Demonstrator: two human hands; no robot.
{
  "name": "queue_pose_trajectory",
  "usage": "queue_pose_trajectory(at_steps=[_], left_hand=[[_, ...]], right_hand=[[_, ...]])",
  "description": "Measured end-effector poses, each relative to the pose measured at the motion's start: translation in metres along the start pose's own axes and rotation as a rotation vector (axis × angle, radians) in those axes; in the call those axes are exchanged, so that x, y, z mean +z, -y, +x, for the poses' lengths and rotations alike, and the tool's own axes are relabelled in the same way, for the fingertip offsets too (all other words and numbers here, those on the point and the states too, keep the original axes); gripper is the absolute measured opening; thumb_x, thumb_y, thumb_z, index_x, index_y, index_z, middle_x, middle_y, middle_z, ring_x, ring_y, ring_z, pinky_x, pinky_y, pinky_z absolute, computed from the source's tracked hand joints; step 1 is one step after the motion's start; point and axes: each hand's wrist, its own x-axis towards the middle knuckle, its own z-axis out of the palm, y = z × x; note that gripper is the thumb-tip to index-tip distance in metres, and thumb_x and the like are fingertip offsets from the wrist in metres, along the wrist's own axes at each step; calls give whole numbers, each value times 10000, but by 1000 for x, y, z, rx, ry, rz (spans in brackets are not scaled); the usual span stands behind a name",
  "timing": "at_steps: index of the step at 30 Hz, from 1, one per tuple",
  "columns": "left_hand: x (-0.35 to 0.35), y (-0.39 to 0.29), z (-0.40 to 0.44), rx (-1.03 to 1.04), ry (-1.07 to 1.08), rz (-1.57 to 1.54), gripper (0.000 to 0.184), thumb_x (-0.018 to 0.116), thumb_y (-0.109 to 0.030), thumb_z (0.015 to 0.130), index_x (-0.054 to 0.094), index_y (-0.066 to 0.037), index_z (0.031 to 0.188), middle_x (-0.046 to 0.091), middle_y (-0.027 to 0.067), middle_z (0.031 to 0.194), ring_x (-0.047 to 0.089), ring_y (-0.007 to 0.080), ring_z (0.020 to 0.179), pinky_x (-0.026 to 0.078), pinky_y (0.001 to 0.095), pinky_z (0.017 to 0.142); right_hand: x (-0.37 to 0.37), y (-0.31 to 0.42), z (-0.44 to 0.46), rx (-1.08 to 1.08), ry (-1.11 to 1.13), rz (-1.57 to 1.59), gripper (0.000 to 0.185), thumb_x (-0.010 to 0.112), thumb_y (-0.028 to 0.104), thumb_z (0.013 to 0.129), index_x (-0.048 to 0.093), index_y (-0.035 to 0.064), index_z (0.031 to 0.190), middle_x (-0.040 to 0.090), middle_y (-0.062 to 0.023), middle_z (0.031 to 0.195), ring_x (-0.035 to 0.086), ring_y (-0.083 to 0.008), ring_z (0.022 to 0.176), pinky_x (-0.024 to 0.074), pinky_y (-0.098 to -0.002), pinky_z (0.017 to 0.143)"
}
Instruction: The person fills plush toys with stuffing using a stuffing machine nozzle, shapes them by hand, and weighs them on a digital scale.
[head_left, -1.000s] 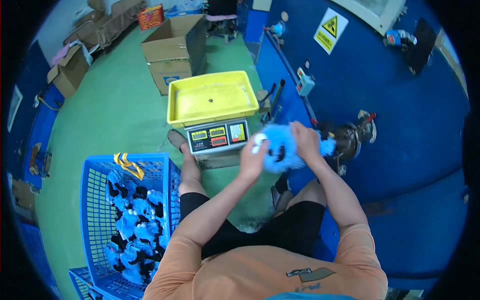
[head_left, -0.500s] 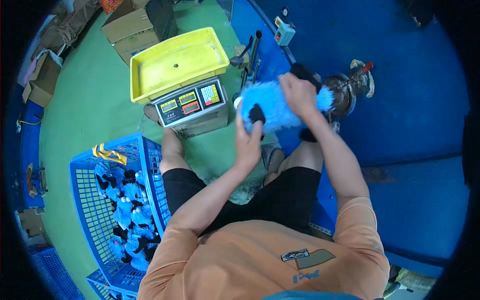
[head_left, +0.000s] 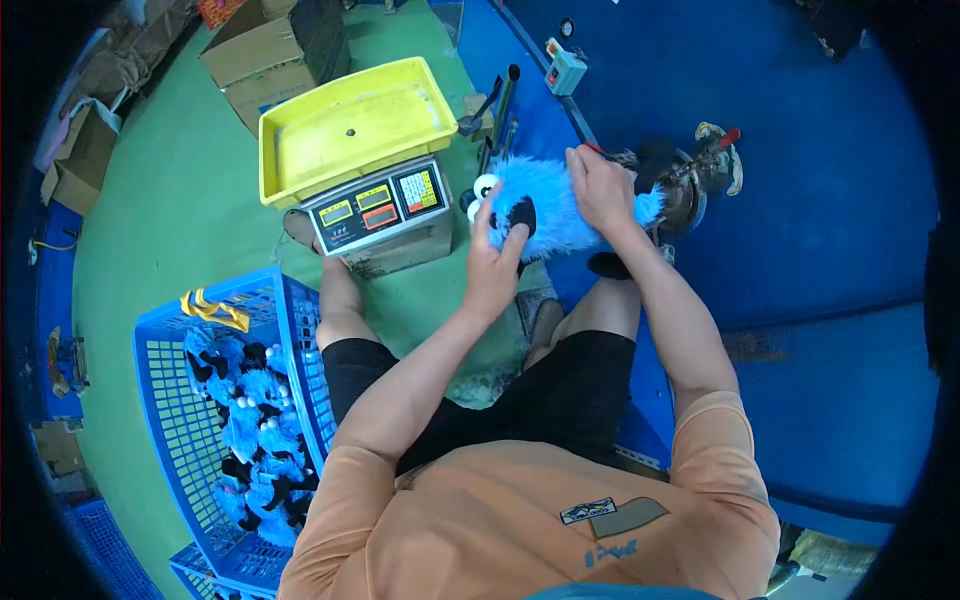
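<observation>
A fluffy blue plush toy [head_left: 550, 205] with white ball eyes and black parts lies between my hands, near a round metal machine fitting [head_left: 685, 190] on the blue machine. My left hand [head_left: 492, 262] grips its face end, the thumb by a black patch. Wrapped over the toy's other end is my right hand [head_left: 603, 195], its fingers closed on the blue fur beside the fitting. How the toy's far end meets the fitting is partly hidden.
Several blue plush toys [head_left: 262, 425] fill a blue basket [head_left: 205, 540] at the left. Ahead, a yellow tray [head_left: 350, 132] rests on a scale [head_left: 378, 213]. Cardboard boxes [head_left: 255, 62] stand farther back. Metal tubes [head_left: 507, 100] and a switch box [head_left: 565, 72] are by the machine.
Since a second ago the view has shifted, so tray, scale and basket appear farther left. The toy has turned, and its white eyes and black patch show more clearly. Both hands still hold it.
</observation>
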Motion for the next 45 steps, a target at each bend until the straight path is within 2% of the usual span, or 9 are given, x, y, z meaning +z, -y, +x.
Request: queue_pose_trajectory(at_steps=[2,6,11,19,22,26,31,42,45], left_hand=[[-4,-2,0,4,32,35,578,538,-177,994,339,-42,1519,511,152,1397,517,242,1199,391,348,1054],[-10,-5,-19,-168,-214,-481,567,543,-195,1008,348,-39,1517,541,147,1346,540,221,1145,419,331,1016],[24,9,-9,-224,-124,-391,556,545,-232,1028,335,-80,1520,531,133,1324,553,178,1058,484,298,914],[-6,1,-19,-213,-173,-363,536,557,-241,1022,357,-77,1492,550,107,1259,551,153,988,494,301,864],[-12,-3,-19,-273,-292,-281,488,589,-220,998,414,-59,1424,566,89,1110,523,113,870,462,255,760],[-5,1,-10,-372,-241,-627,415,601,-243,994,450,-84,1347,550,57,1031,495,93,800,437,245,699],[-2,-14,-4,-310,-220,-437,401,607,-262,994,453,-98,1326,560,59,1010,502,95,780,431,229,696],[-50,-11,-18,-340,-304,-386,413,624,-279,989,457,-130,1336,554,53,1092,528,93,829,475,239,722],[-47,-14,-24,-317,-336,-430,387,642,-251,974,487,-109,1299,566,46,996,519,95,788,453,233,696]], right_hand=[[-2,8,4,-4,-10,-9,341,506,369,992,570,81,822,671,-186,709,600,-474,637,431,-565,572],[-2,54,-3,-129,10,16,333,524,352,988,561,77,802,660,-191,689,588,-474,617,426,-559,557],[-2,-14,2,-54,1,40,337,522,348,989,552,79,788,652,-190,676,580,-472,602,425,-554,550],[0,27,0,-59,-1,-26,367,491,378,996,553,83,787,652,-181,665,585,-467,598,430,-549,547],[5,36,-3,-60,-37,-24,362,493,378,992,564,86,792,657,-182,666,596,-461,597,437,-543,548],[11,26,-1,-37,29,9,343,511,372,982,577,89,800,665,-183,674,609,-456,601,449,-545,554],[-8,14,1,-43,40,3,315,526,359,974,585,94,816,673,-180,690,617,-453,612,457,-545,560],[-1,69,0,-137,88,74,299,516,338,981,574,88,826,664,-179,687,614,-452,615,454,-546,558],[2,68,-1,-207,25,68,306,506,336,987,571,86,822,665,-178,695,615,-448,620,451,-544,557]])
